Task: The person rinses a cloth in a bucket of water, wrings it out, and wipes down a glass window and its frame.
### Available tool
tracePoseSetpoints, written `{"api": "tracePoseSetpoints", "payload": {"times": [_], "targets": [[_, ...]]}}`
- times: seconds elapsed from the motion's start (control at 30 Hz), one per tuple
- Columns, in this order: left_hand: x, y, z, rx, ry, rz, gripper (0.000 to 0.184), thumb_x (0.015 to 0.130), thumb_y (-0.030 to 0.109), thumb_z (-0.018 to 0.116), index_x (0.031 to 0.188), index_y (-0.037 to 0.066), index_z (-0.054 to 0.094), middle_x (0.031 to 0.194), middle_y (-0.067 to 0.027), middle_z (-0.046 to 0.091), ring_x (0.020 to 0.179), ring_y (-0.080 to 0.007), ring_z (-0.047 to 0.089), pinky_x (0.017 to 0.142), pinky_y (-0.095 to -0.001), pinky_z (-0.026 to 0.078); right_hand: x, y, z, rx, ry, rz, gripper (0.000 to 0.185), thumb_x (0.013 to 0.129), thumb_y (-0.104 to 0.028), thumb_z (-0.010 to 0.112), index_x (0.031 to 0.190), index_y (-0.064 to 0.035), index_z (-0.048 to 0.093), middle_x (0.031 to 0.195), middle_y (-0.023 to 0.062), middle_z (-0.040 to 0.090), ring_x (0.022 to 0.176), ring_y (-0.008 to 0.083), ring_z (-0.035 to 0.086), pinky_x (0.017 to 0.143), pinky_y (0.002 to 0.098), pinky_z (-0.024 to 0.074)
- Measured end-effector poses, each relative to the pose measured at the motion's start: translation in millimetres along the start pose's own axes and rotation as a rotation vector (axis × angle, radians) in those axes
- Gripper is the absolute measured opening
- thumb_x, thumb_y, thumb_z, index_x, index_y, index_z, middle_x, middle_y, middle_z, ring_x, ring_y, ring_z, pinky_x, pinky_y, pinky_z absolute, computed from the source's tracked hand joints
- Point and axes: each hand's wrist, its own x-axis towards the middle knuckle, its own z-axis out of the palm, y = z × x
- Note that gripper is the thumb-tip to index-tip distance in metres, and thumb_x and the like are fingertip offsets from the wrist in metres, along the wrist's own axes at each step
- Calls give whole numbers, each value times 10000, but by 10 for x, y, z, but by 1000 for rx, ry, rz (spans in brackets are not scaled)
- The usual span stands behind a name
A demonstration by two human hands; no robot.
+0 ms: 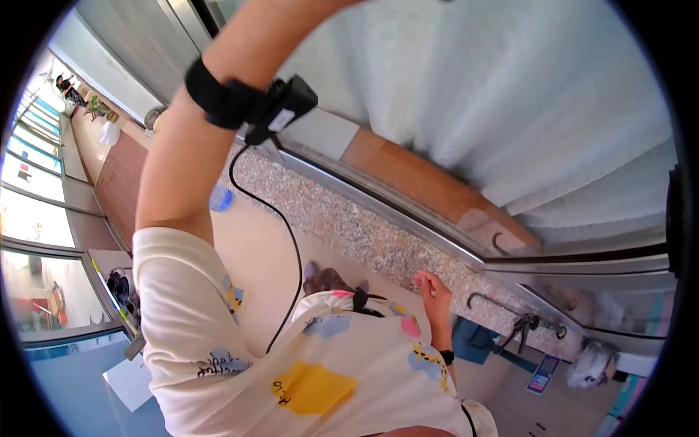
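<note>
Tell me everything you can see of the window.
The upright window has a see-through pane, apparently glass, with a pale, folded curtain behind it. Its frame looks like silvery metal with a dark inner edge and runs diagonally in view along a speckled ledge. The left hand is out of view, so whether it touches the pane cannot be told.

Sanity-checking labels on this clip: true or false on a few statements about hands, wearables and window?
1. A black strap circles the left forearm. True.
2. The right hand grips the pale curtain. False: it is apart from the curtain, nearer the granite ledge.
3. A black cable runs down toward the shirt. True.
4. Both hands are visible. False: the left hand is out of frame.
5. The right wrist wears a dark band. True.
</note>
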Motion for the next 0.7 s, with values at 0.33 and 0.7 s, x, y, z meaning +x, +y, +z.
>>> {"api": "tracePoseSetpoints", "payload": {"times": [0.33,0.7], "targets": [[-2126,2375,-627,-469,-481,58,496,868,339,541,1355,345,451,1222,89,547,1074,-55,530,851,-290,417,-70,-1,50,-77,-128,30,170,929,-17,556,1072,0,646,900,104,704,802,156,690,705,257,535],[-2887,2720,-734,-880,-741,352,571,815,182,485,1382,209,418,1273,3,558,1192,-97,496,1010,-275,363,-172,6,-16,-112,-139,83,171,933,-26,552,1072,0,648,933,113,707,822,170,706,708,260,540]]}}
